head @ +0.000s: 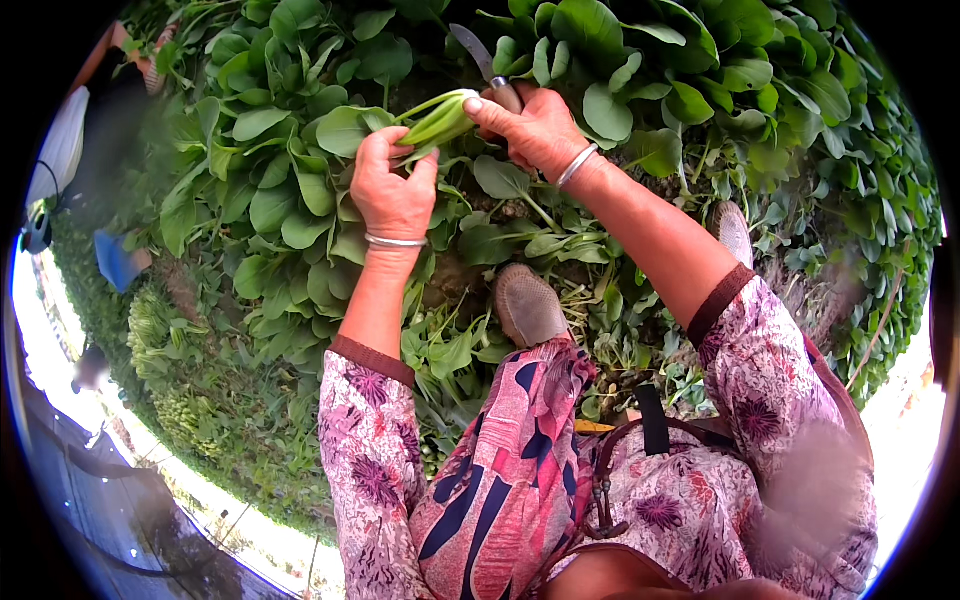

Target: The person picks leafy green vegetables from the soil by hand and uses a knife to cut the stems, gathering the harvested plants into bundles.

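My right hand (536, 131) grips the wooden handle (508, 96) of a small knife with a curved blade (474, 49) that points up and away. Its thumb presses on the pale cut base of a leafy green plant (442, 124), possibly choy sum or bok choy. My left hand (394, 184) holds the same plant by its stalks near the leaves, so the plant lies sideways between both hands. Part of the leaves is hidden behind the left fingers. Just below the hands, loose broad leaves (501, 178) lie over the soil.
Dense leafy greens (289, 187) grow on the left and more (720, 60) at the upper right. My shoes (529, 306) stand among trampled leaves and stems. Pale bunches of greens (154, 330) lie at the left, near a blue object (116, 261). Another person is partly visible at the upper left.
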A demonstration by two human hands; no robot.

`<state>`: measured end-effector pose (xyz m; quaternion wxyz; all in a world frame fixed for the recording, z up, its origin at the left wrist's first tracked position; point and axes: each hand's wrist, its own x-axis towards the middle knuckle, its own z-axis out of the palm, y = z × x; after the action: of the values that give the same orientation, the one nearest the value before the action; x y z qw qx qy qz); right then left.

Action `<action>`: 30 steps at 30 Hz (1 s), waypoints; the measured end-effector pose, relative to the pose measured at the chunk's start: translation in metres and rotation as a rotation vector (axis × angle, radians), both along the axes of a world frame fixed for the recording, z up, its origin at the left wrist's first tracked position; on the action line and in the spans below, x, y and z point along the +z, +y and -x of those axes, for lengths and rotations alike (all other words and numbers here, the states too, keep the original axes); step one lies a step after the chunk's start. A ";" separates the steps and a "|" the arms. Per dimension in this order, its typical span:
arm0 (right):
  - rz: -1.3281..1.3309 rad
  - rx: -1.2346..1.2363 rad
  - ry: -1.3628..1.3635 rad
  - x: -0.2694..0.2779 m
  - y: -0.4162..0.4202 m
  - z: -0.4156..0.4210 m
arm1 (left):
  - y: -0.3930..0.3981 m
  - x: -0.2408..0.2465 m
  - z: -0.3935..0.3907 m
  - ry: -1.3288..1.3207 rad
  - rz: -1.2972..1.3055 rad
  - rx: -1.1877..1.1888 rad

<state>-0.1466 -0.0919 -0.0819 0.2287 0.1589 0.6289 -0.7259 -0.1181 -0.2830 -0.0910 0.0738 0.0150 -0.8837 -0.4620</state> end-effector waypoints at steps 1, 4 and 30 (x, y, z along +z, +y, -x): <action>0.113 -0.012 -0.103 0.011 -0.003 -0.001 | 0.005 0.011 -0.012 0.068 0.060 -0.054; 0.203 -0.002 -0.055 0.029 -0.006 -0.016 | 0.014 0.030 -0.040 0.033 0.045 -0.002; -0.200 0.428 0.080 0.010 0.014 -0.059 | 0.014 0.047 -0.031 -0.025 0.764 -0.464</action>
<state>-0.0876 -0.0776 -0.0718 0.3353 0.0148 0.7256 -0.6007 -0.0871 -0.2694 -0.0440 -0.0423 -0.2064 -0.9717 -0.1065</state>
